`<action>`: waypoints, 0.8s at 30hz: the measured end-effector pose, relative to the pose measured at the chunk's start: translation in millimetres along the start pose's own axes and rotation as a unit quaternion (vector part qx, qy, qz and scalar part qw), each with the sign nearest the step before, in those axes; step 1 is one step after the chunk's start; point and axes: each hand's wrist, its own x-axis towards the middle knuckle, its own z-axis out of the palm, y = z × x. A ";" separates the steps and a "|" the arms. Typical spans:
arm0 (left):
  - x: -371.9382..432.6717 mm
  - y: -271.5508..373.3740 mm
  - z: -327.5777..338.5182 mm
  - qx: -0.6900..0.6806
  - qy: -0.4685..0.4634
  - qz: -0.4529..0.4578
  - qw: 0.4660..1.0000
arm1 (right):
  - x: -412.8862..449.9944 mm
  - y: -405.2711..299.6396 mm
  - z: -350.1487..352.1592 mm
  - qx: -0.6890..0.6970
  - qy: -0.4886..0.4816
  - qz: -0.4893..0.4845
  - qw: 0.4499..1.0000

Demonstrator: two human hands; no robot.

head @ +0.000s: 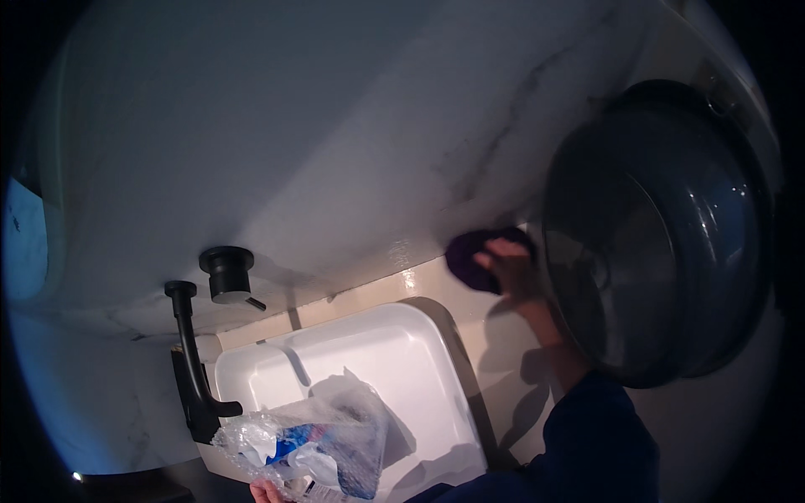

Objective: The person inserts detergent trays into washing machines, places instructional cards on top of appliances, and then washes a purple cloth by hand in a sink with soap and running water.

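Note:
My right hand (514,273) reaches forward and presses on a dark purple cloth (468,259), bunched on the cream countertop (434,280) where it meets the marbled wall. The fingers are slightly blurred. At the lower edge of the view, only the fingertips of my left hand (265,491) show, gripping a clear bubble-wrap bag (365,409). Inside the bag are blue and white packages. It is held over the white rectangular basin (440,402), hiding part of its near left side.
A black wall-mounted spout (192,358) and a round black tap handle (226,273) project at the left. Behind the spout stands a dark object (185,383). A large dark transparent round tub (610,251) stands close to my right forearm.

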 end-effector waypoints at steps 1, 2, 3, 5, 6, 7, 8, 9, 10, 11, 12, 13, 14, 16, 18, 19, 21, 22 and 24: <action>0.0 -2.8 0.0 0.042 -0.008 0.040 0.998 | -5.9 9.2 -14.3 0.016 0.010 0.072 0.997; -0.4 -4.9 -0.2 0.084 -0.015 0.082 0.993 | -11.4 15.0 -26.3 -0.044 0.010 0.090 0.995; -1.2 -6.1 -0.5 0.034 -0.006 0.036 0.999 | -13.5 18.4 -35.3 -0.058 0.015 0.121 0.991; -2.5 -6.2 -0.7 -0.066 0.007 -0.056 0.996 | -19.2 19.4 -47.1 -0.084 0.028 0.170 0.981; -3.3 -5.1 -0.7 -0.056 -0.003 -0.056 0.997 | -23.2 19.0 -51.4 -0.093 0.032 0.188 0.977; -3.8 -2.7 -1.2 -0.045 -0.014 -0.051 0.998 | -25.3 16.3 -52.7 -0.095 0.036 0.198 0.975; -4.9 -0.4 -1.6 -0.034 -0.023 -0.044 0.998 | -28.4 15.6 -55.8 -0.097 0.039 0.207 0.973; -5.0 1.9 -2.2 -0.017 -0.034 -0.018 0.999 | -29.9 13.1 -56.6 -0.099 0.041 0.215 0.971; -5.8 3.1 -2.4 -0.001 -0.045 0.006 0.999 | -32.8 12.1 -58.6 -0.100 0.040 0.219 0.970; -5.4 3.8 -2.1 0.017 -0.057 0.028 0.998 | -32.6 11.7 -61.4 -0.100 0.042 0.221 0.969; -4.9 3.2 -1.0 -0.092 -0.093 0.024 0.991 | -35.9 10.0 -63.4 -0.099 0.042 0.226 0.968; -4.1 1.5 0.4 -0.101 -0.088 0.014 0.991 | -36.8 9.6 -66.7 -0.099 0.040 0.226 0.968; -2.3 -0.9 2.2 -0.109 -0.081 0.005 0.991 | -40.4 7.2 -69.2 -0.098 0.038 0.224 0.969; 3.7 -7.4 6.9 -0.161 -0.064 0.018 0.985 | -50.1 2.4 -73.8 -0.095 0.035 0.223 0.970; 11.1 -16.1 12.1 -0.230 -0.022 0.036 0.972 | -70.4 -2.3 -76.7 -0.097 0.032 0.221 0.970; 12.3 -22.4 16.2 -0.264 -0.001 0.044 0.964 | -86.4 -6.0 -75.8 -0.097 0.029 0.219 0.970; 17.8 -27.5 10.1 -0.254 -0.078 0.073 0.961 | -128.4 -9.1 -78.2 -0.099 0.016 0.228 0.968; 19.7 -30.3 8.8 -0.262 -0.099 0.086 0.956 | -152.6 -10.1 -78.6 -0.099 0.006 0.238 0.966; 20.8 -33.7 3.9 -0.275 -0.142 0.125 0.943 | -207.2 -14.2 -79.2 -0.097 -0.017 0.263 0.960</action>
